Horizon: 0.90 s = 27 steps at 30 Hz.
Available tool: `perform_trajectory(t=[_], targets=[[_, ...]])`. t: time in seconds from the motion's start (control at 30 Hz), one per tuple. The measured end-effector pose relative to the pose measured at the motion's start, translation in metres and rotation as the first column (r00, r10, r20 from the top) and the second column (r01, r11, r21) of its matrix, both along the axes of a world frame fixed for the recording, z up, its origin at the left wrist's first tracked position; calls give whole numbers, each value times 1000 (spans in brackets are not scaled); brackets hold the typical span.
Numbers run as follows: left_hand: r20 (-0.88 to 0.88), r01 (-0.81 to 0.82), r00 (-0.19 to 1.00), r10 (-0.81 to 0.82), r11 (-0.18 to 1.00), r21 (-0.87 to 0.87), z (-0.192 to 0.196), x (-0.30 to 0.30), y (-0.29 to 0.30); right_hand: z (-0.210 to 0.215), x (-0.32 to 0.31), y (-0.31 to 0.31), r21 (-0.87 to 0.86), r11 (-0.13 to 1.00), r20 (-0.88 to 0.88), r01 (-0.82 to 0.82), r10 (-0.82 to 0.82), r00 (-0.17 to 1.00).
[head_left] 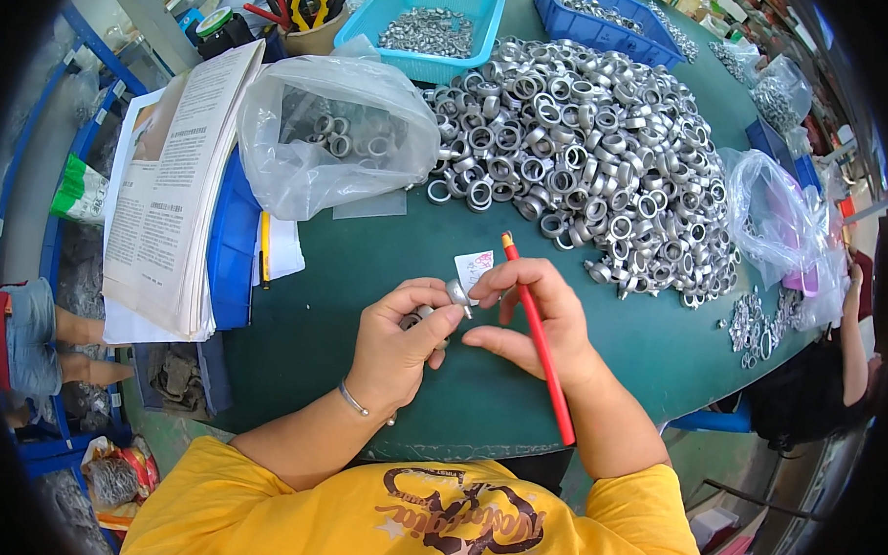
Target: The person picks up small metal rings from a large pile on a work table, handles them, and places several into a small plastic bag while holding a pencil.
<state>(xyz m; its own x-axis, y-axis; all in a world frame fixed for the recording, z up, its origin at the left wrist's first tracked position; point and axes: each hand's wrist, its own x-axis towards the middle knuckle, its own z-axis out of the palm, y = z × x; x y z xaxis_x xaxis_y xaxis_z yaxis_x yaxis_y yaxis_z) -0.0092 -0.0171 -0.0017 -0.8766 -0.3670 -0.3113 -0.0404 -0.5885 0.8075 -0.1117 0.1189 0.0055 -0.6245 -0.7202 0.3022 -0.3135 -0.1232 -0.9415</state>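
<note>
My left hand (395, 336) is closed around small grey metal ring fittings. One metal ring (458, 296) stands up between its thumb and fingers, and another metal ring (418, 318) shows partly behind the thumb. My right hand (540, 315) has a slim red stick-like tool (544, 354) with a brass-coloured tip, resting slantwise between the fingers. The right fingertips are beside the upright ring; whether they touch it I cannot tell. Just beyond the hands lies a small white paper slip (474, 267) with red and dark marks. A large heap of metal rings (586, 136) covers the table farther off.
A clear plastic bag (335, 166) holding several rings lies left of the heap. Newspapers (173, 190) rest on a blue bin (232, 241) at the left. A turquoise basket (492, 25) and a blue crate (609, 31) of small parts stand behind. Another person (812, 388) sits at right.
</note>
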Motion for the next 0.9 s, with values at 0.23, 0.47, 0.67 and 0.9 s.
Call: perform_trajectory(t=[0.23,0.47,0.67,0.9], targets=[[53,75,995,-83,987,139,0,0,-2,-5,2,-3,-25,999,65,26,-24,998],[-71,77,997,-37,698,712,-5,-2,-20,-4,-1,-3,-130,989,259,69,-33,965],[-63,33,998,24,649,760,-1,-4,-22,-6,-4,1,-176,983,253,59,-12,968],[63,144,988,-144,989,16,9,-2,-8,-4,-5,1,-163,986,255,20,23,967]])
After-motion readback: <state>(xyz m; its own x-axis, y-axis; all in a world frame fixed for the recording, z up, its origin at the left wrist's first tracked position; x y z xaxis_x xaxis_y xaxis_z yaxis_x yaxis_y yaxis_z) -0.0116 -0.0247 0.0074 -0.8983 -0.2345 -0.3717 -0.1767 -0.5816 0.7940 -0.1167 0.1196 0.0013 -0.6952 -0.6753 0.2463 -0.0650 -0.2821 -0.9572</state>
